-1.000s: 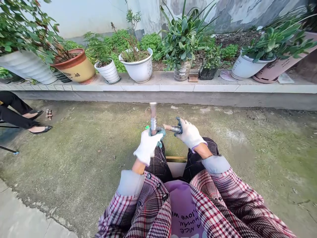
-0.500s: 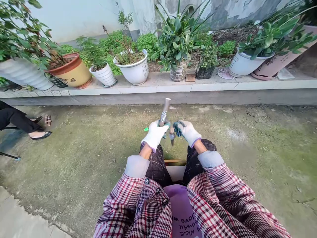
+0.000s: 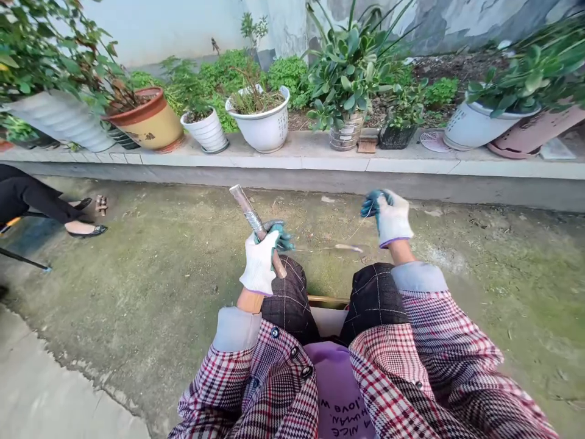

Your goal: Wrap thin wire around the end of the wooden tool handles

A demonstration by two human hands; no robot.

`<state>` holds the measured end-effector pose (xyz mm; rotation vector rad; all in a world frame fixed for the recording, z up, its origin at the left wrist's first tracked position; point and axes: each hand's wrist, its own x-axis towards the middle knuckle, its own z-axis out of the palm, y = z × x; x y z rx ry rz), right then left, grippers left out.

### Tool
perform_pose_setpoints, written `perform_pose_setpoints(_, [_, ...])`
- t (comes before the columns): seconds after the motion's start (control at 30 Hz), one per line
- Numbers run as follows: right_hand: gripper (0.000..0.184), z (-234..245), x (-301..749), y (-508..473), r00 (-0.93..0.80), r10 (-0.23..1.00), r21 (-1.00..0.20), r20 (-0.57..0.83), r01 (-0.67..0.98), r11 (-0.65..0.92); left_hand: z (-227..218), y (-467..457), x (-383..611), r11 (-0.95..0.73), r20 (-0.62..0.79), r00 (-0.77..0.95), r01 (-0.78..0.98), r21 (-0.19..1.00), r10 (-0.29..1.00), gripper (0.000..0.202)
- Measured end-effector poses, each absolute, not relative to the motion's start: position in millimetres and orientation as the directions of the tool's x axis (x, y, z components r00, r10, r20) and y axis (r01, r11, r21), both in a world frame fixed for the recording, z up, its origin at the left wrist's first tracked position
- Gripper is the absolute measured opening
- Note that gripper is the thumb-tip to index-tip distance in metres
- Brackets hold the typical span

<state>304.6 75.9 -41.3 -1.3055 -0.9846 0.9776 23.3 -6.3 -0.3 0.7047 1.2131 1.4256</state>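
My left hand (image 3: 258, 263), in a white glove with a teal palm, grips a brown stick (image 3: 280, 266) that slants up to the left. Silvery wire (image 3: 252, 219) is wound around the stick above my fingers, and its upper end is pale. Out to the right, my right hand (image 3: 392, 218) wears a matching glove, its fingers closed on a thin strand (image 3: 358, 228). The strand runs down towards a small blurred slender piece (image 3: 349, 247) in the gap between my hands; what that piece is I cannot make out.
Ahead, a low tiled ledge (image 3: 265, 161) carries several potted plants, among them a white pot (image 3: 260, 125) and a yellow-brown pot (image 3: 153, 125). Mossy concrete ground (image 3: 173, 274) spreads around my knees. Another person's black-trousered leg (image 3: 34, 198) is at the left.
My hands have moved apart: the right one up and to the right, the left one slightly left and down. The stick now leans left. The view has turned a little left.
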Motion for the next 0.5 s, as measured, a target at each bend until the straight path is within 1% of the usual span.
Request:
perform_pose_setpoints(0.1, [0.03,-37,318,75,0.367,0.926,-0.995,0.094,0.01,0.097,-5,-10,16,0.093,-0.203,-0.259,-0.383,0.919,0.944,0.043])
perform_pose_setpoints(0.2, [0.024,-44,336,72,0.402,0.909,-0.993,0.115,0.051,0.104,-9,-16,6,0.138,-0.24,-0.23,-0.384,0.913,0.943,0.047])
perform_pose_setpoints(0.27, [0.017,-56,350,70,0.38,0.923,-0.995,0.058,0.095,0.024,-10,-22,-1,0.164,-0.243,-0.2,-0.342,0.925,0.949,0.046])
perform_pose_setpoints(0.37, [0.015,-81,371,60,0.315,0.944,-0.97,-0.1,0.179,-0.162,-7,-33,-10,0.198,-0.239,-0.104,-0.305,0.932,0.965,0.045])
perform_pose_setpoints(0.43, [0.018,-96,381,46,0.268,0.949,-0.94,-0.168,0.247,-0.236,-3,-40,-14,0.208,-0.229,-0.012,-0.374,0.904,0.973,0.045])
perform_pose_setpoints(0.5, [0.022,-107,386,28,0.222,0.96,-0.915,-0.173,0.325,-0.24,4,-47,-14,0.19,-0.189,0.051,-0.489,0.851,0.981,0.042])
